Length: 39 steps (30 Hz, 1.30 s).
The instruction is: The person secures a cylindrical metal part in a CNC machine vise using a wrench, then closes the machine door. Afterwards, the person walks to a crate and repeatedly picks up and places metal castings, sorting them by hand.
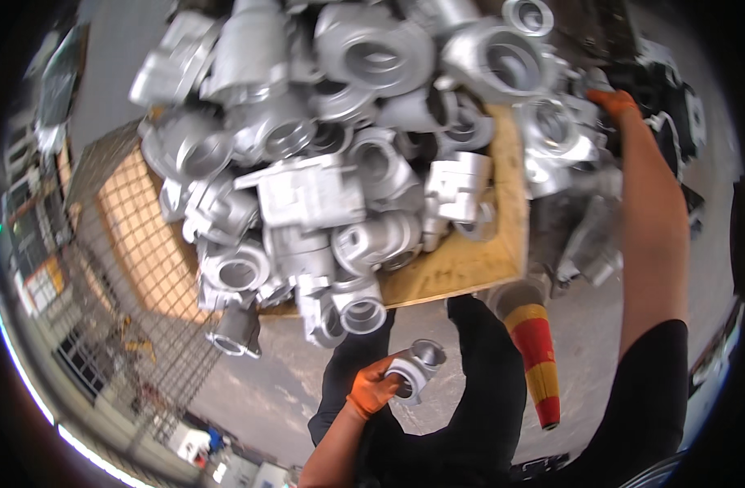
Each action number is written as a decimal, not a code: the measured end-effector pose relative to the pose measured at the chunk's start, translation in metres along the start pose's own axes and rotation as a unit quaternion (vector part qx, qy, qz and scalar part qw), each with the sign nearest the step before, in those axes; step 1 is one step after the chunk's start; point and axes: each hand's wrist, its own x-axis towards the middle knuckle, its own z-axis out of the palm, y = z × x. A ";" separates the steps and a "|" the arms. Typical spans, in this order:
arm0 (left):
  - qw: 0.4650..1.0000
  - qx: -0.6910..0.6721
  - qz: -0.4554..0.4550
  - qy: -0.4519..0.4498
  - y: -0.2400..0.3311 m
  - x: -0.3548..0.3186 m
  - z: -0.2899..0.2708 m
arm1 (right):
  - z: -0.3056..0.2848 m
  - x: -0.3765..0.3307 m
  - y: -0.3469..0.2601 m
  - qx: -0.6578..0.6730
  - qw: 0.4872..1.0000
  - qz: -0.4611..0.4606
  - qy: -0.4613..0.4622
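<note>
My left hand (372, 389), in an orange glove, is closed around a small silver metal casting (414, 374) with round openings, held low in front of my legs. My right arm stretches far out to the upper right. At its end my right hand (614, 102), also orange-gloved, has its fingers curled at a silver casting (597, 80) beside other castings; part of the grip is hidden and blurred. Ahead of me a large heap of silver castings (311, 193) lies piled on a wooden board (449, 272), several of them overhanging its near edge.
A wire mesh panel (136, 236) stands along the heap's left side. Right of the board, more castings (551, 130) are stacked. A red and yellow striped cone (535, 354) is close to my right leg. Dark objects (673, 106) lie at the far right, beyond my right arm.
</note>
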 end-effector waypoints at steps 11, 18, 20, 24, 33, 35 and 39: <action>0.976 -0.189 0.001 -0.111 -0.049 0.016 -0.025 | -0.008 -0.122 -0.031 0.224 0.951 -0.152 0.149; 0.948 -0.283 0.018 -0.143 -0.067 0.042 -0.051 | 0.118 -0.419 -0.150 0.512 0.753 -0.172 -0.377; 0.966 -0.249 0.023 -0.060 -0.052 0.033 -0.035 | 0.154 -0.432 -0.176 0.515 0.744 -0.134 -0.404; 0.985 -0.152 0.069 -0.042 -0.051 0.025 -0.040 | 0.174 -0.430 -0.207 0.464 0.782 -0.078 -0.409; 0.997 -0.034 0.058 0.040 -0.061 0.025 -0.054 | 0.068 -0.450 -0.151 0.517 0.770 -0.159 -0.337; 0.992 0.078 0.075 0.064 -0.057 0.019 -0.048 | 0.034 -0.437 -0.098 0.510 0.798 -0.213 -0.238; 0.984 0.135 0.109 0.040 -0.044 0.023 -0.029 | -0.038 -0.395 -0.028 0.483 0.851 -0.175 0.114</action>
